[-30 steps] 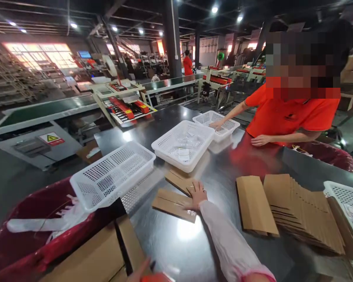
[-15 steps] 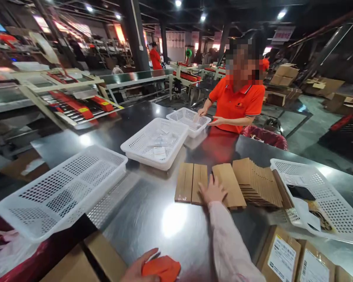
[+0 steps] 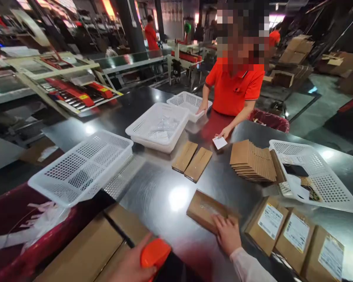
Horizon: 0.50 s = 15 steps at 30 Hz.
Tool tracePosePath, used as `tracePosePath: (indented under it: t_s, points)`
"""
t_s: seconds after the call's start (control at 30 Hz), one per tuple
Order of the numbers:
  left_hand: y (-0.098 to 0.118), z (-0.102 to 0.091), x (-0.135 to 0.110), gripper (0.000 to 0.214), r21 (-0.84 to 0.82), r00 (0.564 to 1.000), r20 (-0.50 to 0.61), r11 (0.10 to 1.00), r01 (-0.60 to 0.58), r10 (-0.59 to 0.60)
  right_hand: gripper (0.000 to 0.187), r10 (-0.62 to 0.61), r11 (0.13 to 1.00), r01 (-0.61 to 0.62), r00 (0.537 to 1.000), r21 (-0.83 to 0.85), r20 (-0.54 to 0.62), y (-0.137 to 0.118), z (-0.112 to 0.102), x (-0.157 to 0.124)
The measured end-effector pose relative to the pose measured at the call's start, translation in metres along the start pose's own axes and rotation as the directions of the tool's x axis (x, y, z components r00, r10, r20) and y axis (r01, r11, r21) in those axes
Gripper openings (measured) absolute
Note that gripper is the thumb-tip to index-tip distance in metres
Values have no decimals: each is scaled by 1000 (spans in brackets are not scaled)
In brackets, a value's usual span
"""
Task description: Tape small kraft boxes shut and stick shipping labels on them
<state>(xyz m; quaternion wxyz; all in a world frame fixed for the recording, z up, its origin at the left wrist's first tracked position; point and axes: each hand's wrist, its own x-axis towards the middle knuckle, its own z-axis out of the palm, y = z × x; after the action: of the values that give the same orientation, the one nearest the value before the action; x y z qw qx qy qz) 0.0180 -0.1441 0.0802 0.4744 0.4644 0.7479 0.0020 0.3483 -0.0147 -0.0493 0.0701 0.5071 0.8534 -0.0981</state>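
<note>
A long, flat brown cardboard box (image 3: 204, 209) lies slantwise on the shiny grey metal table (image 3: 153, 188), with a glossy patch on top. The right hand (image 3: 228, 236) has its fingers resting on the box's near side; I cannot tell if the thumb grips it too. The left hand (image 3: 132, 264) is wrapped around a bright orange thing (image 3: 156, 251), beside a big brown cardboard carton (image 3: 82, 250). Just right of the flat box, three brown boxes with white labels (image 3: 295, 237) sit in a row and take up that side. Past the flat box lie two narrow brown boxes (image 3: 198, 165). Farther back, a co-worker's hand (image 3: 226, 132) holds a small white card (image 3: 220, 142), near a leaning stack of folded brown cardboard (image 3: 248, 158).
</note>
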Motion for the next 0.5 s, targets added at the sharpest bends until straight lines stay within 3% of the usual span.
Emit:
tracePosePath:
  t_s: [0.07, 0.13, 0.17, 0.3, 0.4, 0.5]
  points:
    - [22, -3, 4, 100, 261, 1000, -18, 965, -11, 16, 62, -200, 978, 196, 977, 65, 74, -20, 6, -26]
    - [45, -1, 18, 101, 438, 994, -73, 898, -40, 80, 60, -295, 952, 283, 950, 112, 104, -32, 5, -35]
    - [53, 1, 27, 102, 512, 994, -46, 857, -60, 97, 61, -308, 947, 294, 945, 131, 107, -34, 4, -35]
    - [65, 19, 53, 100, 681, 989, 83, 719, -143, 119, 45, -276, 949, 259, 958, 179, 75, -33, 2, -32]
    - [56, 34, 50, 91, 679, 985, 57, 717, -159, 165, 38, -255, 952, 249, 967, 177, 11, -32, -2, -35]
    - [47, 47, 40, 85, 678, 980, 62, 713, -180, 188, 56, -195, 963, 194, 981, 189, -14, -38, -8, -36]
